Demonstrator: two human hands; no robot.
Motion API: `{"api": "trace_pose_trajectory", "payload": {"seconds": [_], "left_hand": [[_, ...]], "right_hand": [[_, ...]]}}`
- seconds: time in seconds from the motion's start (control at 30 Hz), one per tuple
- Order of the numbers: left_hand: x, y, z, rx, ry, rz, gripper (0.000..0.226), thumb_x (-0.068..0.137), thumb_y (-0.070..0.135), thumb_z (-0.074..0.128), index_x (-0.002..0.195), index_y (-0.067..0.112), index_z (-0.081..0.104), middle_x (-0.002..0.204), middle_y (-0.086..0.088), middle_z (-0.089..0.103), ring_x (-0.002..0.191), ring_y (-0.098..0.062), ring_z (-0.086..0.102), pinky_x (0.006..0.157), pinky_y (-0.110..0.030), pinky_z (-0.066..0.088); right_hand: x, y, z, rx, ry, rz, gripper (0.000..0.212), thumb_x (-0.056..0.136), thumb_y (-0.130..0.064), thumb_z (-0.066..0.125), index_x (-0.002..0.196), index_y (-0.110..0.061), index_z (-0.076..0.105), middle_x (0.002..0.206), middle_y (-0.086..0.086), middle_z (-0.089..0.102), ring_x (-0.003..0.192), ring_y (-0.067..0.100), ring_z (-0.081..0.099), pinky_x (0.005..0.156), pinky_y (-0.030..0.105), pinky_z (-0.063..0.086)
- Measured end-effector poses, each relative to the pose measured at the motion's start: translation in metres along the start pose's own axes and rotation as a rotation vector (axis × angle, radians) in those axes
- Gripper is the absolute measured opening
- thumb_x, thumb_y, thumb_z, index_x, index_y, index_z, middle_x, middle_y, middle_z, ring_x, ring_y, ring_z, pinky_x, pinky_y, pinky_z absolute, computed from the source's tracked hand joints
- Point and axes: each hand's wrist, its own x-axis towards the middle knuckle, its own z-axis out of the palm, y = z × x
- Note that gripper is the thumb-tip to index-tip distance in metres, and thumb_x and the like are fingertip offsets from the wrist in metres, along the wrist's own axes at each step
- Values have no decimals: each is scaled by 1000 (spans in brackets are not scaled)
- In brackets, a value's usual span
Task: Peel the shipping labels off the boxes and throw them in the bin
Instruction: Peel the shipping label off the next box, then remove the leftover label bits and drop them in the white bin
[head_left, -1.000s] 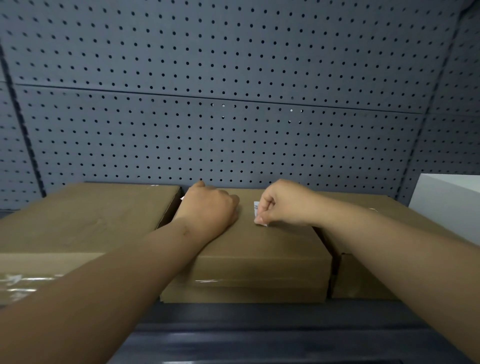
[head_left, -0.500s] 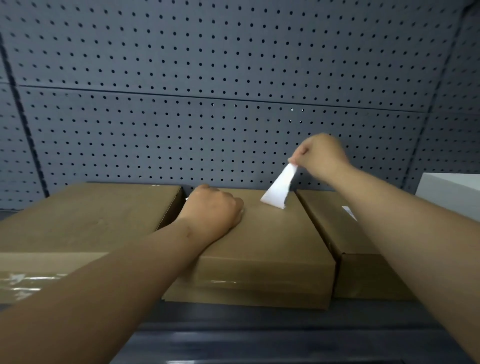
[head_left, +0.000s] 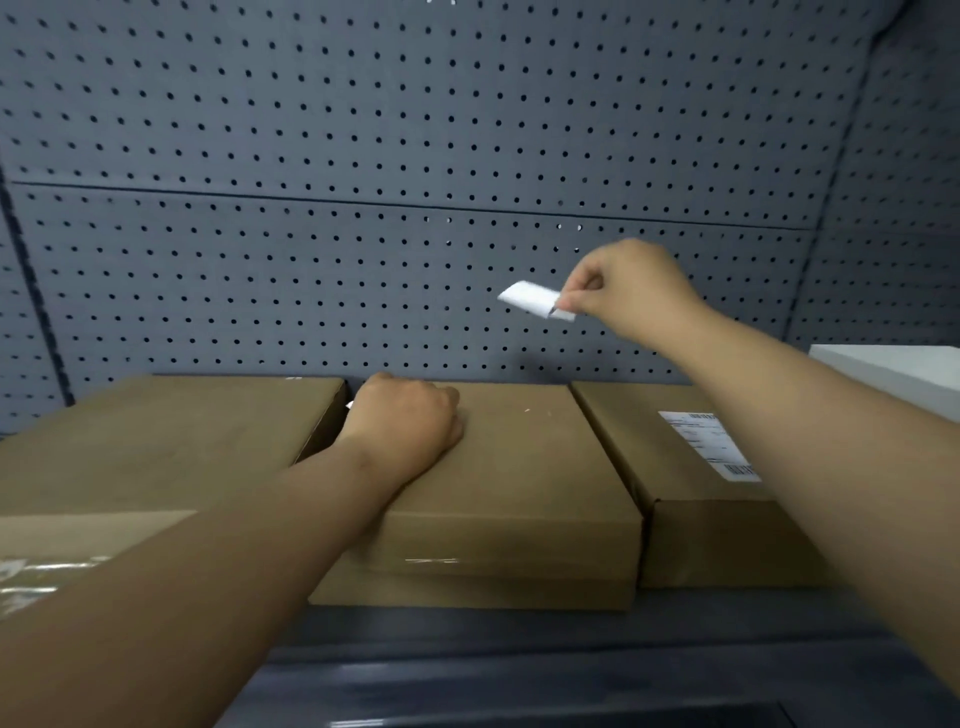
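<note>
Head view: right hand (head_left: 634, 296) pinches label (head_left: 530, 297) above box (head_left: 519, 467).

Label (head_left: 535, 300) in right hand (head_left: 631, 293), above middle box (head_left: 524, 467)

Matt brown cardboard is seen on the middle box (head_left: 519, 467); glossy clear tape (head_left: 431, 561) is laid along its front edge.

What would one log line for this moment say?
right hand: pinches peeled label, held up | left hand: fist rests on middle box | right box: labelled | bin: not in view
</note>
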Motion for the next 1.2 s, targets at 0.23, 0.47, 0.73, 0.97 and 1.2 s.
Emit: {"api": "trace_pose_trajectory", "payload": {"seconds": [0.23, 0.47, 0.73, 0.97, 1.2], "left_hand": [[0, 10, -19, -261, 314, -40, 94, 74, 80, 33, 149, 24, 21, 115, 1, 65, 95, -19, 65, 81, -33, 46], [12, 4, -22, -235, 483, -36, 67, 79, 68, 29, 75, 12, 66, 72, -8, 64, 56, -28, 60, 60, -31, 37], [12, -23, -18, -148, 271, -177, 41, 99, 41, 31, 107, 18, 64, 100, -7, 62, 89, -29, 61, 83, -37, 40], [16, -19, -4, -145, 190, -125, 34, 96, 19, 37, 123, 23, 57, 116, -4, 60, 102, -27, 57, 87, -34, 39], [15, -7, 2, -173, 155, -65, 42, 91, 10, 39, 127, 26, 54, 115, -4, 62, 100, -24, 59, 87, -33, 38]], "right_hand": [[-16, -20, 21, 96, -212, -141, 9, 83, -27, 71, 83, -18, 72, 84, -6, 67, 81, 9, 59, 73, 22, 44], [-22, -27, 27, 321, -214, -186, 11, 79, -25, 75, 85, -16, 75, 79, -6, 69, 68, -1, 56, 69, 14, 45], [-28, 4, 37, 342, -302, 152, 52, 86, -31, 67, 134, -19, 53, 111, 0, 64, 103, 13, 60, 94, 24, 41], [-27, 18, 69, -351, -628, 237, 46, 101, -35, 39, 130, -4, 56, 130, 13, 58, 117, 27, 57, 97, 32, 44], [-13, 25, 78, -396, -607, 166, 34, 100, -30, 44, 90, -4, 64, 81, 6, 56, 74, 21, 53, 55, 24, 35]]}}
